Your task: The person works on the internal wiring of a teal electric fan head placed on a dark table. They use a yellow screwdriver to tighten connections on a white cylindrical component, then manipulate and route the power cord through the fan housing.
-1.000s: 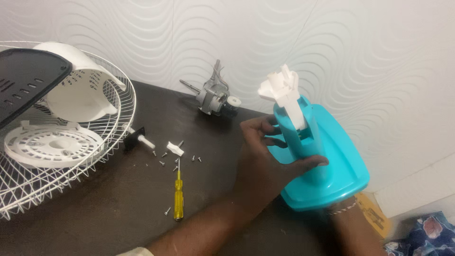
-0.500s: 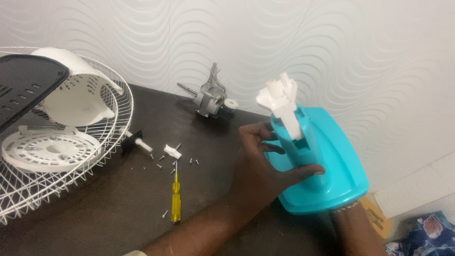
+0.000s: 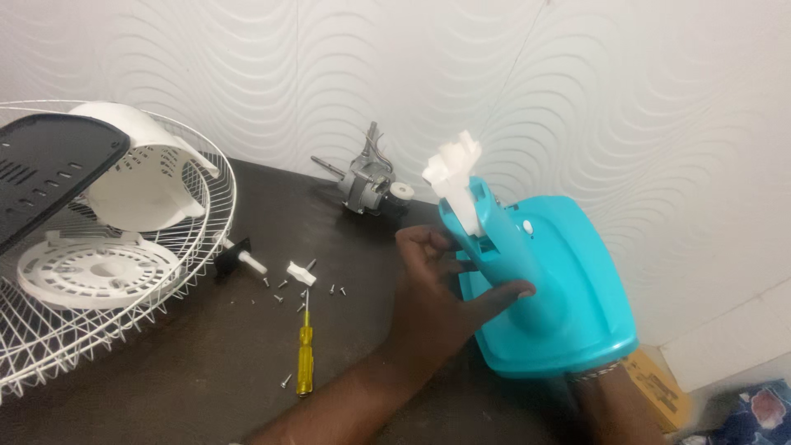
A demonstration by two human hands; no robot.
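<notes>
My left hand [image 3: 441,301] is wrapped around the neck of a turquoise fan base [image 3: 568,288], thumb on the right side and fingers curled on the left. The base is tipped up off the dark table [image 3: 165,387], its flat plate facing me. A white plastic bracket [image 3: 453,169] sticks out of the top of the neck. My right hand is hidden behind the lower edge of the base; only its wrist [image 3: 606,395] with a thin bracelet shows, reaching under that edge.
A yellow-handled screwdriver [image 3: 305,363] lies among several loose screws [image 3: 284,288] and small white parts. A fan motor [image 3: 371,181] rests by the wall. At the left lies a white wire fan guard [image 3: 124,330] with a white housing [image 3: 144,177], a round white disc [image 3: 95,272] and a black panel [image 3: 45,173].
The fan base with its white bracket has swung slightly to the left, towards the motor. My left hand keeps the same grip on the neck.
</notes>
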